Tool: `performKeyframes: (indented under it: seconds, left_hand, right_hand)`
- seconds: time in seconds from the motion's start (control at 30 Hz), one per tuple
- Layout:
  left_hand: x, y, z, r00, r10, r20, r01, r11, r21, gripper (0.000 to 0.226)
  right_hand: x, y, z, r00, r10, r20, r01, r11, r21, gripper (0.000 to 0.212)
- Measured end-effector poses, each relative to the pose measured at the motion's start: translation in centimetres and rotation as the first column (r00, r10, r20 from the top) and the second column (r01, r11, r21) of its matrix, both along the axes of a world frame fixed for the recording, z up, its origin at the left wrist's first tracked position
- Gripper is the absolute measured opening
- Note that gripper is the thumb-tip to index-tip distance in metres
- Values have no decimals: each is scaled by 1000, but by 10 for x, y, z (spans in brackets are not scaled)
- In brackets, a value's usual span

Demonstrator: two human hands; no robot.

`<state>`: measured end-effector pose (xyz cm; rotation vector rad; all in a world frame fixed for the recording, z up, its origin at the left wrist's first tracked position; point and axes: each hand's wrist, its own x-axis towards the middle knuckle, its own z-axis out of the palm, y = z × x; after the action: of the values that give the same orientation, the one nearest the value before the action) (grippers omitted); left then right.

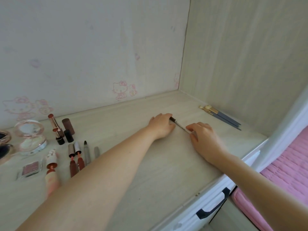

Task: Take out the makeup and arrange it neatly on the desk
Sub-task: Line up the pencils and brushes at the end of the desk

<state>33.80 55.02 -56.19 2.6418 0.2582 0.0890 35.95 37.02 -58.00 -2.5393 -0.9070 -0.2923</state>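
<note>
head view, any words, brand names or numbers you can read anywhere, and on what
No text can be read in this view.
Wall: pink cartoon cat drawings only, no words.
Lipsticks and lip gloss tubes: any print is too small and blurred to read.
Blush compact and round powder case: patterns only, no letters legible.
Slim pencil held by the left hand and right hand: no marking legible.
Brushes: none legible.

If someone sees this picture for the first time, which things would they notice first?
Probably the two bare arms reaching over the desk, where the left hand and right hand hold a slim makeup pencil at its two ends. Next, the lipsticks and compacts at far left, and the blue-handled brushes by the right wall.
</note>
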Motion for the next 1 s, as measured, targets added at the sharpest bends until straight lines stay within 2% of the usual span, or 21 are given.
performKeyframes:
  seconds: [0.07,0.13,0.23,0.33,0.43,0.5,0.6,0.67,0.8,1.0]
  left_hand:
    - [-2,0,-5,999,6,32,-6,1000,-10,50]
    - [-6,0,-5,996,36,79,-29,995,-94,51]
    - [-13,-1,3,968,194,162,-120,916,-383,46]
    - [-26,1,14,910,367,193,-160,740,-653,42]
    - [-49,6,28,857,483,180,-88,480,-873,47]
    - [-65,9,38,828,537,157,-50,351,-935,50]
    - [-89,18,50,819,559,131,2,225,-974,46]
    - [-108,24,57,831,542,124,14,203,-979,39]
    - [-157,34,65,895,414,165,44,286,-957,19]
    - [-231,60,66,858,461,225,58,350,-935,13]
  right_hand:
    - [-3,1,1,1000,-1,10,1,1000,-4,29]
    - [-6,3,2,1000,0,-1,0,1000,24,27]
    - [-13,5,5,999,-3,-37,7,994,109,26]
    - [-26,13,12,998,-12,-66,25,979,202,22]
    - [-43,25,24,992,-19,-121,56,948,314,19]
    - [-56,33,32,986,-2,-169,68,922,382,20]
    - [-78,45,43,977,42,-210,63,882,468,20]
    - [-93,54,49,973,75,-220,53,851,523,21]
    - [-127,72,53,956,171,-240,14,786,618,23]
    - [-189,105,43,871,367,-327,-38,714,699,18]
